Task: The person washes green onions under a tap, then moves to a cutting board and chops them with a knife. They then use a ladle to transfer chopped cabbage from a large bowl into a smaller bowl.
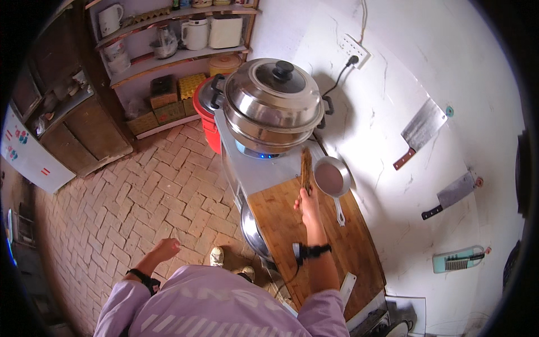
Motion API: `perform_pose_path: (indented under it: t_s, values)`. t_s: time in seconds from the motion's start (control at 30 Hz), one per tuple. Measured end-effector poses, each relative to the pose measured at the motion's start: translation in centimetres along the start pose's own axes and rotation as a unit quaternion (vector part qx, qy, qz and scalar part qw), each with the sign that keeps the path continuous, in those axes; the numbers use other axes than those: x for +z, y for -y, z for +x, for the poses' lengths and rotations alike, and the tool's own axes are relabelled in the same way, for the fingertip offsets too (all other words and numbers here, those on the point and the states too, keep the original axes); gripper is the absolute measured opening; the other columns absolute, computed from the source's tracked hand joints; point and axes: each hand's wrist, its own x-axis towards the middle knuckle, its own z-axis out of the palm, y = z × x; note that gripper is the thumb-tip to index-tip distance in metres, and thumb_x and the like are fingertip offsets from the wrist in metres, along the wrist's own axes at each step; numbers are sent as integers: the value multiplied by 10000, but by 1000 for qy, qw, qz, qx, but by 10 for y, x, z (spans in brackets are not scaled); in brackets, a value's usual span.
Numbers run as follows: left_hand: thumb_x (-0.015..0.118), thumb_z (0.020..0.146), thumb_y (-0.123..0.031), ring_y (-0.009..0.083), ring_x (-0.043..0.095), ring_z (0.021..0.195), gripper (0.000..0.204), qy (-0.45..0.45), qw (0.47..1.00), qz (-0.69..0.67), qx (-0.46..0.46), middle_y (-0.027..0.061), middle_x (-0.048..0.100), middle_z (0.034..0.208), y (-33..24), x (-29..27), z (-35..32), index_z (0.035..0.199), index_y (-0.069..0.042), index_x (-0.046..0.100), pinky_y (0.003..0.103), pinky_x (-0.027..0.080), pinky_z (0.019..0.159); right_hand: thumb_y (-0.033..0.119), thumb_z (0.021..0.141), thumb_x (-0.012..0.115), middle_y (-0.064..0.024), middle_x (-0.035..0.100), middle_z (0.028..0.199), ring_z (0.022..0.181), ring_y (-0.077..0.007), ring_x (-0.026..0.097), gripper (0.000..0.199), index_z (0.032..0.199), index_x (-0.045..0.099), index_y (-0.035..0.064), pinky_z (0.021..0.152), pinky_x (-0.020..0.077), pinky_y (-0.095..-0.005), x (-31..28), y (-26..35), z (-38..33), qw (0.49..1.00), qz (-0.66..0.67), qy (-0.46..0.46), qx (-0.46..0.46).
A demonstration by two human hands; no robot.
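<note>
My right hand (307,205) is closed round the lower end of a brown straw brush (306,167). It holds the brush above the far end of the wooden cutting board (281,210), with the bristles pointing away from me. Just right of the brush lies a small grey metal pan (331,177), its handle toward me. Beyond the bristles stands a large steel steamer pot (272,104) with a lid, on a cooker with blue lights (266,155). Over the brick floor hangs my left hand (167,249), fingers curled in, nothing seen in it.
Two cleavers (425,126) (456,190) and a green grater (457,259) hang on the right wall. A white-handled knife (348,286) lies on the board's near end. A red bucket (210,132) stands left of the pot; a steel basin (254,231) sits below the board. Shelves (168,59) fill the back.
</note>
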Motion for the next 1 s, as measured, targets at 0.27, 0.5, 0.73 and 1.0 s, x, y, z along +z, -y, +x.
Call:
perform_pose_path:
  t_s: [0.27,0.5,0.73,1.0]
  values:
    - [652,828,-268,278,682,871,322,8,988,-39,-151,123,706,932,40,-5,-67,1100,-96,666,395,547,760,215,932,536,-85,580,708,459,-170,554,359,1267,495,91,332,402,-308,13,-32,162,894,-422,-151,-8]
    - [630,843,-273,289,681,901,314,6,986,-56,-158,125,706,960,48,3,-68,1102,-99,665,407,544,779,244,954,541,-74,642,889,524,-116,559,524,1433,389,96,387,405,-248,23,-9,9,917,-361,127,113]
    - [630,846,-270,299,682,910,313,13,995,-60,-80,136,704,967,37,3,-21,1097,-88,666,409,542,788,290,948,596,-73,622,823,610,-106,589,556,1411,424,34,470,441,-257,36,-14,-94,935,-254,228,98]
    - [633,837,-263,300,686,893,316,45,998,-39,-4,141,707,932,18,1,21,1092,-80,666,405,543,788,319,923,600,-259,651,1054,935,-426,635,496,1341,499,72,797,505,-478,109,-81,-69,873,-444,149,-131]
